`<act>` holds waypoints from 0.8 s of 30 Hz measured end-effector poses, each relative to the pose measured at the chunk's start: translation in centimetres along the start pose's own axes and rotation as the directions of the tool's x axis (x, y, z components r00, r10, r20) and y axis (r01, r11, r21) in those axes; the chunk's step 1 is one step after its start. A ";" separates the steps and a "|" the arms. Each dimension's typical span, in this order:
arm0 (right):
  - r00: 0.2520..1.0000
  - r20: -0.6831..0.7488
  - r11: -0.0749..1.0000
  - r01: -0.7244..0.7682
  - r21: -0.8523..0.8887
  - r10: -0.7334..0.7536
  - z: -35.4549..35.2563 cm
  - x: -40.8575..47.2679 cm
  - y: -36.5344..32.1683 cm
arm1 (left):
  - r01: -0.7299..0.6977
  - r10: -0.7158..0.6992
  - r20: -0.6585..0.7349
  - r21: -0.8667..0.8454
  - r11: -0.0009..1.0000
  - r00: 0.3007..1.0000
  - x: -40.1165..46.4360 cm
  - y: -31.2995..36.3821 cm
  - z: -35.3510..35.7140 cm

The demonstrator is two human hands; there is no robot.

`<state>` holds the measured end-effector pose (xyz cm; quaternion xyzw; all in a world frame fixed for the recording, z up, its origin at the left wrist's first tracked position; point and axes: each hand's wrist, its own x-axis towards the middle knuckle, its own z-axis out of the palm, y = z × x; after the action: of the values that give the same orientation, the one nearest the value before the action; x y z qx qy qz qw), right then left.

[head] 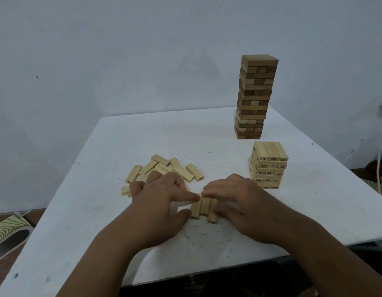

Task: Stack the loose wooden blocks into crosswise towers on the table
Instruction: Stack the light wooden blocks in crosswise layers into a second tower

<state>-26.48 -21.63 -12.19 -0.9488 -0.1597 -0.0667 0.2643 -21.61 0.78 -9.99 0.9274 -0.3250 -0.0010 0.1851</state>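
Three pale wooden blocks (204,207) lie side by side on the white table (207,138), between my hands. My left hand (162,200) pinches the row's left side with forefinger and thumb. My right hand (235,200) curls over the row's right side, fingers on top and thumb against the right block. Behind my left hand lies a loose pile of blocks (166,169). A short tower of numbered pale blocks (268,166) stands to the right. A tall darker tower (255,97) rises at the back right.
Two stray blocks (126,190) lie left of my left hand. The table's front edge runs just below my forearms. A patterned floor mat (7,228) shows at the lower left, and a white cord (379,168) hangs at the far right.
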 end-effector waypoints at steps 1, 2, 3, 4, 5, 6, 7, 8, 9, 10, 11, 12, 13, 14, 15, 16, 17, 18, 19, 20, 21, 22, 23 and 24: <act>1.000 -0.004 1.000 0.000 0.005 0.000 -0.2 -0.1 0.0 | -0.012 0.012 -0.006 -0.001 1.000 1.000 0.1 0.1 0.1; 1.000 -0.010 1.000 -0.002 0.008 0.002 -0.4 -0.1 0.0 | -0.026 0.026 -0.006 0.000 1.000 1.000 0.2 0.1 0.2; 1.000 -0.016 1.000 -0.005 0.006 0.005 -0.5 -0.2 0.0 | -0.039 0.039 -0.002 -0.001 0.999 0.999 0.3 0.2 0.4; 1.000 -0.024 1.000 -0.011 0.003 0.011 -0.6 -0.3 0.1 | -0.052 0.052 -0.001 -0.004 0.999 0.999 0.5 0.3 0.5; 0.999 -0.032 1.000 -0.019 0.000 0.019 -0.7 -0.4 0.1 | -0.065 0.065 0.001 -0.010 0.998 0.998 0.7 0.3 0.7; 0.999 -0.037 1.000 -0.026 -0.003 0.026 -0.7 -0.4 0.2 | -0.082 0.082 -0.005 -0.023 0.996 0.997 0.8 0.4 0.7; 0.999 -0.041 1.000 -0.031 -0.006 0.030 -0.6 -0.5 0.2 | -0.097 0.096 -0.012 -0.044 0.994 0.995 0.9 0.5 0.8; 0.998 -0.046 0.999 -0.034 -0.009 0.033 -0.7 -0.5 0.2 | -0.109 0.109 -0.018 -0.062 0.992 0.994 1.0 0.6 0.8; 0.998 -0.048 0.999 -0.035 -0.016 0.034 -0.7 -0.6 0.3 | -0.117 0.116 -0.017 -0.069 0.991 0.993 1.0 0.6 0.8; 0.998 -0.045 0.999 -0.037 -0.025 0.036 -0.7 -0.7 0.3 | -0.121 0.120 -0.010 -0.069 0.990 0.993 1.0 0.6 0.8; 0.999 -0.035 0.999 -0.037 -0.036 0.036 -0.8 -0.8 0.4 | -0.125 0.125 -0.009 -0.069 0.990 0.992 1.1 0.5 0.9; 0.999 -0.022 0.998 -0.033 -0.045 0.033 -0.8 -0.8 0.4 | -0.123 0.123 -0.012 -0.070 0.990 0.992 1.1 0.5 0.9; 1.000 -0.009 0.998 -0.028 -0.048 0.028 -0.9 -0.9 0.5 | -0.117 0.116 -0.016 -0.074 0.990 0.993 1.1 0.4 0.9; 1.000 0.001 0.999 -0.024 -0.047 0.024 -0.9 -1.0 0.6 | -0.108 0.107 -0.022 -0.082 0.991 0.994 1.1 0.3 0.9; 1.000 0.009 0.999 -0.023 -0.040 0.023 -0.9 -1.0 0.6 | -0.095 0.093 -0.027 -0.091 0.991 0.995 1.1 0.2 1.0; 1.000 0.015 0.999 -0.025 -0.024 0.025 -0.7 -1.0 0.5 | -0.082 0.079 -0.032 -0.092 0.992 0.996 1.1 0.1 1.0; 0.999 0.025 0.999 -0.032 -0.002 0.032 -0.6 -0.9 0.5 | -0.061 0.058 -0.032 -0.087 0.994 0.998 1.1 0.0 1.0; 0.998 0.041 0.999 -0.048 0.019 0.047 -0.4 -0.9 0.5 | -0.039 0.037 -0.032 -0.080 0.996 0.999 1.2 -0.1 1.0; 0.996 0.060 0.998 -0.064 0.027 0.062 -0.2 -0.8 0.4 | -0.021 0.018 -0.034 -0.080 0.997 0.999 1.1 -0.1 0.9; 0.995 0.073 0.997 -0.074 0.024 0.072 -0.1 -0.8 0.4 | -0.009 0.006 -0.040 -0.088 0.996 0.999 1.1 -0.2 0.9; 0.995 0.072 0.997 -0.071 0.013 0.070 -0.1 -0.7 0.4 | -0.003 -0.002 -0.051 -0.095 0.995 0.999 1.1 -0.3 0.8; 0.996 0.059 0.998 -0.063 0.004 0.062 -0.1 -0.6 0.4 | 0.005 -0.011 -0.063 -0.095 0.995 0.998 1.1 -0.4 0.8; 0.997 0.041 0.998 -0.058 0.001 0.058 -0.2 -0.6 0.4 | 0.016 -0.022 -0.070 -0.087 0.996 0.997 1.0 -0.4 0.8; 0.998 0.023 0.998 -0.059 0.001 0.059 -0.3 -0.6 0.4 | 0.028 -0.033 -0.072 -0.074 0.997 0.997 1.0 -0.5 0.7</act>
<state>-26.89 -22.26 -12.22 -0.9535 -0.1350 -0.0479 0.2653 -20.59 0.25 -10.70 0.9244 -0.3036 0.0182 0.2303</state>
